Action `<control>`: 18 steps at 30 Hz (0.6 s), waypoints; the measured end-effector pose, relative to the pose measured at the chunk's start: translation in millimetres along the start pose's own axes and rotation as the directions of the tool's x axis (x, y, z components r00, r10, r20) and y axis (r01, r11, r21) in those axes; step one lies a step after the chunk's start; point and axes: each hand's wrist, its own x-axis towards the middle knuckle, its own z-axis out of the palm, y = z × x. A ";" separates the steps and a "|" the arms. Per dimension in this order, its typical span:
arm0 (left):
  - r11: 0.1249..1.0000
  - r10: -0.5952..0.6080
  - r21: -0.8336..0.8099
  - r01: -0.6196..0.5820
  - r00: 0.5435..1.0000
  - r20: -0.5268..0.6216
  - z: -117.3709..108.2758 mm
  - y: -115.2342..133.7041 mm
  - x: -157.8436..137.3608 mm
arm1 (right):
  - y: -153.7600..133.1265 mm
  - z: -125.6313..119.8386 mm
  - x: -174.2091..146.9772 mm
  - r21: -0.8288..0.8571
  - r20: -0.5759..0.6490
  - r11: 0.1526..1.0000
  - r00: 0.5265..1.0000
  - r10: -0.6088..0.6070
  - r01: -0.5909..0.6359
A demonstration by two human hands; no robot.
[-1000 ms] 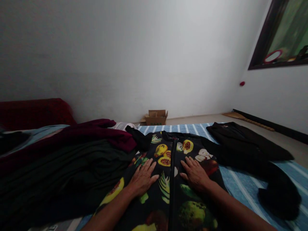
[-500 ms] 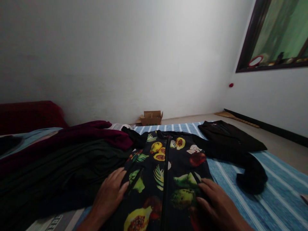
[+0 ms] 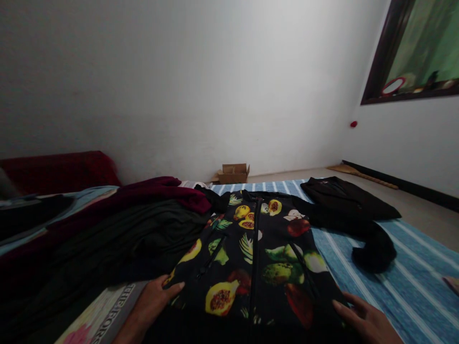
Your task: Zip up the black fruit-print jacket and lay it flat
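Right now I am smoothing a fruit-print jacket (image 3: 251, 258) that lies flat, front up, on the bed with the blue striped sheet (image 3: 405, 267). Its zip runs straight from 6 o'clock towards 12 o'clock, and the collar points away from me.

My left hand (image 3: 150, 303) rests flat at the jacket's lower left edge, at about 7 o'clock, fingers stretched and touching the hem; it grasps nothing. My right hand (image 3: 362, 317) sits at the lower right corner, at about 5 o'clock, open and spread on the cloth's edge. I cannot tell whether the fingertips pinch the fabric, since the corner is dark and partly cut off by the frame.

A black garment (image 3: 344, 203) lies at 2 o'clock, touching the jacket's right shoulder, and its dark sleeve trails down to a bunched end at 3 o'clock. A heap of dark green cloth (image 3: 118, 243) and maroon cloth (image 3: 158, 193) presses against the jacket's left side from 9 to 11 o'clock. Just under my left wrist lies a printed sheet with large letters (image 3: 103, 317). A cardboard box (image 3: 233, 173) stands on the floor at 12 o'clock, by the wall.

As I judge it, the jacket is spread and pressed flat, with both hands at the bottom corners. The next move calls for a sure hold on both corners at once, kept level so the zip stays straight and the left side does not drag the heap along.
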 end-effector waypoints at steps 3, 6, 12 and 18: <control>0.999 -0.026 -0.045 0.025 1.000 -0.016 5.0 1.7 -3.1 | -7.5 5.8 -7.8 0.133 0.142 0.991 0.990 0.007 -0.026; 0.989 -0.072 -0.130 0.066 0.997 -0.038 8.4 11.4 -12.7 | -21.2 4.5 -13.6 0.266 0.198 0.961 0.980 0.018 -0.071; 0.903 -0.140 -0.393 0.173 0.984 0.111 12.0 46.2 -64.6 | -45.9 -43.8 -17.8 0.213 0.254 0.963 0.961 0.105 -0.162; 0.957 -0.144 -0.253 0.140 0.990 0.002 28.0 6.7 -97.6 | -6.9 -71.4 -19.4 0.163 0.238 0.961 0.954 0.182 -0.224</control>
